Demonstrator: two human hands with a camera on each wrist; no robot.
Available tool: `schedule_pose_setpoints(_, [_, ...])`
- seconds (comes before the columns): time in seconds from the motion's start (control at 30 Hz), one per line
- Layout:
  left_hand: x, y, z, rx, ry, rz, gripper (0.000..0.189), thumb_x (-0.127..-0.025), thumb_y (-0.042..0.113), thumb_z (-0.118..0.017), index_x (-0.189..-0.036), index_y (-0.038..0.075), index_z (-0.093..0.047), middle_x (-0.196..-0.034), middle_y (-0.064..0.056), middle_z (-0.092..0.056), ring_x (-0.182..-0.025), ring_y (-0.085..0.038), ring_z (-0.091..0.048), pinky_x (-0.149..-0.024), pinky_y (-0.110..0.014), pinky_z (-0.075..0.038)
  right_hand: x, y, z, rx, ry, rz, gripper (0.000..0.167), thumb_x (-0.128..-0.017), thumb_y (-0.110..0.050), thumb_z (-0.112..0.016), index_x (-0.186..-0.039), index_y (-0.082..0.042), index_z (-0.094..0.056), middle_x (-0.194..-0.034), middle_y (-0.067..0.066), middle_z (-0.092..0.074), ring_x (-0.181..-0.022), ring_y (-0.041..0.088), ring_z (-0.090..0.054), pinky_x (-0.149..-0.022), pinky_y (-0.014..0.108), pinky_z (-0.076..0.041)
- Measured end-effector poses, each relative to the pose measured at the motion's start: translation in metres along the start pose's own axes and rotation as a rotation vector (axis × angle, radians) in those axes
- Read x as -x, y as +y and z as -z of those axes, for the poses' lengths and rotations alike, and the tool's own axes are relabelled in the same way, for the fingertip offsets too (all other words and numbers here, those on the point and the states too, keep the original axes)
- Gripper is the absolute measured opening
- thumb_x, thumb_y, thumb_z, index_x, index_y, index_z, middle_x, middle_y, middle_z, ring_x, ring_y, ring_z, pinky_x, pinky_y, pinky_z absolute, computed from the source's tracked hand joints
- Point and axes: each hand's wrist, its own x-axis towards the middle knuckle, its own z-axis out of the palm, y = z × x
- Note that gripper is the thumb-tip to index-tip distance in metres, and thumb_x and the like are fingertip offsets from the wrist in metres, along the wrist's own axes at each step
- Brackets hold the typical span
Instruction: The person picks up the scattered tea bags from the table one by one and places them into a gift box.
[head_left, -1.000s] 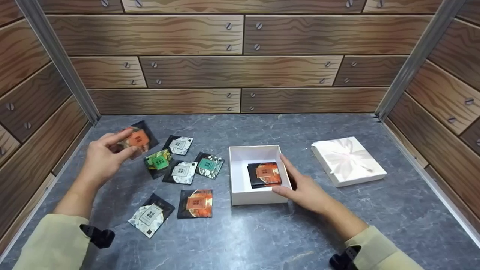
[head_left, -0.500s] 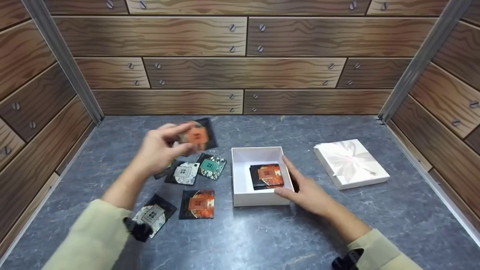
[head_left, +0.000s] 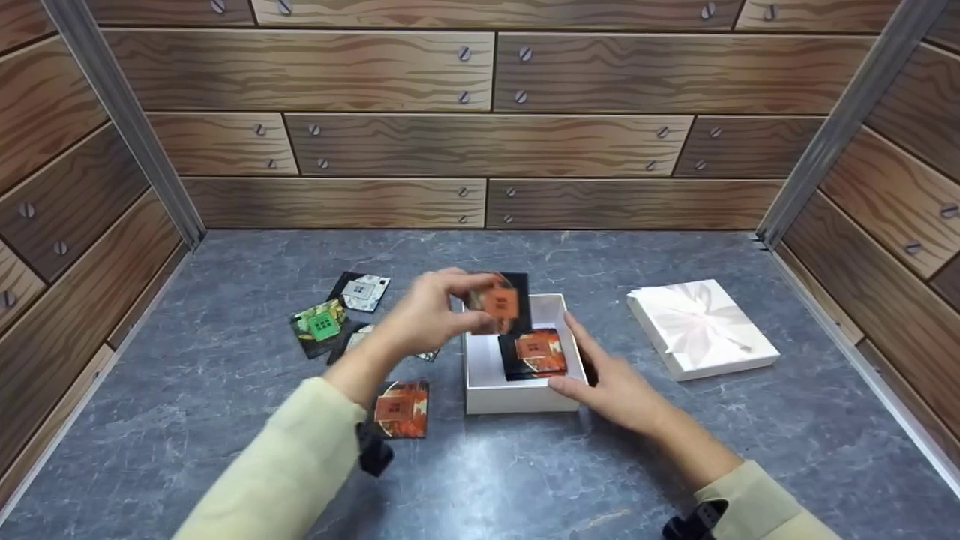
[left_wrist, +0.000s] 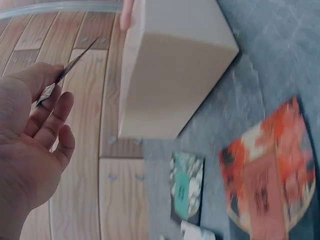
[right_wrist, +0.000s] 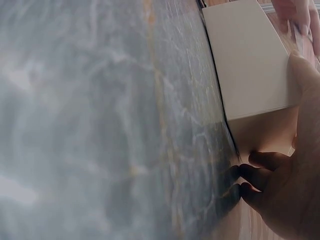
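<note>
My left hand [head_left: 424, 311] pinches a flat black-and-orange sachet [head_left: 501, 304] between thumb and fingers, over the back left part of an open white box [head_left: 521, 399]. The left wrist view has this sachet [left_wrist: 76, 67] nearly edge-on, with the other fingers loosely bent below it. Inside the box lies a small stack of matching orange sachets [head_left: 536, 351]. My right hand [head_left: 622, 394] holds the box at its front right corner, thumb at the front rim and fingers along the right side. From the right wrist, bent fingertips [right_wrist: 255, 177] show against the box's side.
Left of the box lie an orange sachet [head_left: 405, 409], a green one [head_left: 321, 322], a white one [head_left: 364, 291] and a teal one [left_wrist: 182, 187]. My left arm partly covers this group. A white lid with a ribbon bow [head_left: 701, 326] rests at the right. Wood-patterned walls [head_left: 480, 142] enclose the table.
My left hand has carried the orange sachet from the far left, across the other sachets, to above the box. My right hand stays at the box.
</note>
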Motion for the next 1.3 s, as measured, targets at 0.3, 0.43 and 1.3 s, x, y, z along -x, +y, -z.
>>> schedule_pose_setpoints(0.3, [-0.017, -0.007, -0.034, -0.001, -0.059, 0.012, 0.054, -0.092, 0.010, -0.082, -0.144, 0.009, -0.067, -0.128, -0.006, -0.073, -0.105, -0.019, -0.066, -0.091, -0.039, -0.057, 0.001, -0.002, 0.000, 0.010, -0.025, -0.014, 0.098, -0.096, -0.058, -0.071, -0.172, -0.034, -0.013, -0.151, 0.032, -0.053, -0.129, 0.050, -0.059, -0.109, 0.070, -0.041])
schedule_pose_setpoints(0.43, [-0.019, -0.011, -0.044, 0.027, -0.078, 0.063, 0.055, -0.091, 0.009, -0.082, -0.144, 0.008, -0.066, -0.129, -0.008, -0.073, -0.098, -0.016, -0.065, -0.082, -0.032, -0.057, 0.001, -0.002, -0.001, 0.013, -0.029, -0.008, 0.099, -0.096, -0.058, -0.072, -0.172, -0.035, -0.012, -0.151, 0.031, -0.053, -0.129, 0.049, -0.059, -0.109, 0.070, -0.042])
schedule_pose_setpoints(1.3, [-0.036, -0.007, -0.071, -0.166, -0.198, 0.101, 0.054, -0.091, 0.010, -0.083, -0.142, 0.002, -0.066, -0.135, -0.012, -0.071, -0.111, -0.020, -0.068, -0.103, -0.035, -0.053, 0.002, -0.002, 0.001, 0.023, -0.025, -0.033, 0.101, -0.096, -0.059, -0.072, -0.172, -0.032, -0.012, -0.151, 0.034, -0.051, -0.126, 0.049, -0.060, -0.107, 0.068, -0.045])
